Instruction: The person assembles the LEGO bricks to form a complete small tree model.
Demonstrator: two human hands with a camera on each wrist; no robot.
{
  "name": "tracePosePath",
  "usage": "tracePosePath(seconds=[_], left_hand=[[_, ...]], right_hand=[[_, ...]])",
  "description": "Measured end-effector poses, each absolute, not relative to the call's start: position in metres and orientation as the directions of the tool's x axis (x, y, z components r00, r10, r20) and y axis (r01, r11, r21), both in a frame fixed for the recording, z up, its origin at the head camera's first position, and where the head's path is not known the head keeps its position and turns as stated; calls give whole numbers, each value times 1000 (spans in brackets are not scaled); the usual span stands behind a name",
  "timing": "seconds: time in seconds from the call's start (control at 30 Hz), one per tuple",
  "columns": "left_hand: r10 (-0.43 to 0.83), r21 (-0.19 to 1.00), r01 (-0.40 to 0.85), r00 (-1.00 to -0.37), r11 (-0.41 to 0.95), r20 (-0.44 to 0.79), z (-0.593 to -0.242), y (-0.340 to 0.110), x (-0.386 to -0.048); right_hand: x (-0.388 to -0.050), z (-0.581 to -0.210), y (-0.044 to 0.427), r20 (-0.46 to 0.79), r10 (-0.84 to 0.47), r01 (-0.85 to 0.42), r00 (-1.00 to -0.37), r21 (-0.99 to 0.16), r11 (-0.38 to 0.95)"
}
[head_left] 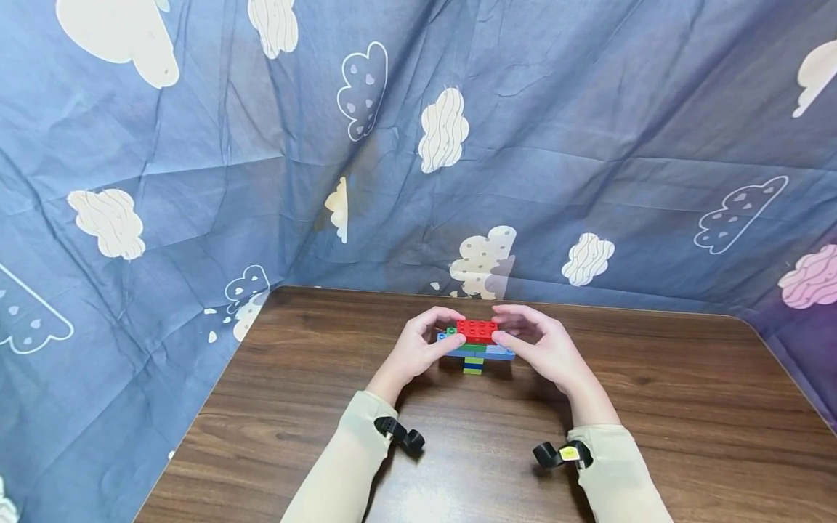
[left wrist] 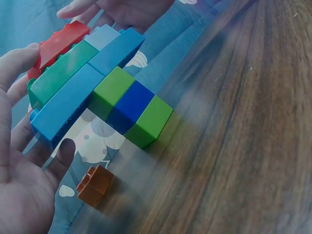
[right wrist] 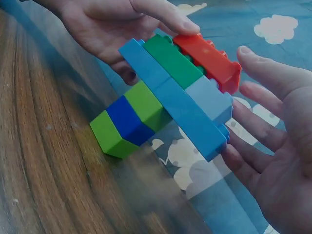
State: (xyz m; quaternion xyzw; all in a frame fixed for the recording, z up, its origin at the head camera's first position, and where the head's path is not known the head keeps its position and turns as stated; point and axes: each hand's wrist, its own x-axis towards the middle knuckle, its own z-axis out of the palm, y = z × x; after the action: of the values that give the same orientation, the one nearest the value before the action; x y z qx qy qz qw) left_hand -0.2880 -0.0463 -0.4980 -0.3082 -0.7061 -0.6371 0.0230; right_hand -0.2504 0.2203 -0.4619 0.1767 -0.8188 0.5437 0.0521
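Note:
A red toy building brick [head_left: 477, 331] tops a T-shaped stack, sitting over a green brick [left wrist: 66, 73] and a light blue brick [right wrist: 209, 98]. Below them two blue bricks [left wrist: 68, 105] form a wide bar. The bar rests on a narrow column [right wrist: 129, 119] of lime, dark blue and lime bricks. My left hand [head_left: 421, 343] holds the left end of the red brick between thumb and fingers; the far fingertips are partly hidden. Around the right end, my right hand [head_left: 546, 349] stands with fingers spread and thumb close to the red brick, a small gap showing in the right wrist view.
An orange brick [left wrist: 95, 185] lies on the wooden table [head_left: 294, 407] behind the stack, seen only in the left wrist view. A blue cloud-patterned cloth [head_left: 392, 181] hangs along the table's back and sides. Cameras [head_left: 407, 438] are strapped to both wrists.

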Motion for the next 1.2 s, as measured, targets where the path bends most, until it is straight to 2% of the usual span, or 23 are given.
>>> tracePosePath(seconds=[0.23, 0.37, 1.2], left_hand=[[407, 885, 465, -808, -1, 425, -498, -46, -287], [406, 882, 471, -805, -8, 433, -499, -46, -288], [405, 893, 449, -812, -26, 420, -505, -46, -290]], right_hand=[[-250, -469, 224, 214, -286, -310, -934, -883, 353], [-250, -470, 222, 192, -273, -283, -943, -893, 350], [-252, -473, 222, 208, -264, -296, -942, -886, 357]])
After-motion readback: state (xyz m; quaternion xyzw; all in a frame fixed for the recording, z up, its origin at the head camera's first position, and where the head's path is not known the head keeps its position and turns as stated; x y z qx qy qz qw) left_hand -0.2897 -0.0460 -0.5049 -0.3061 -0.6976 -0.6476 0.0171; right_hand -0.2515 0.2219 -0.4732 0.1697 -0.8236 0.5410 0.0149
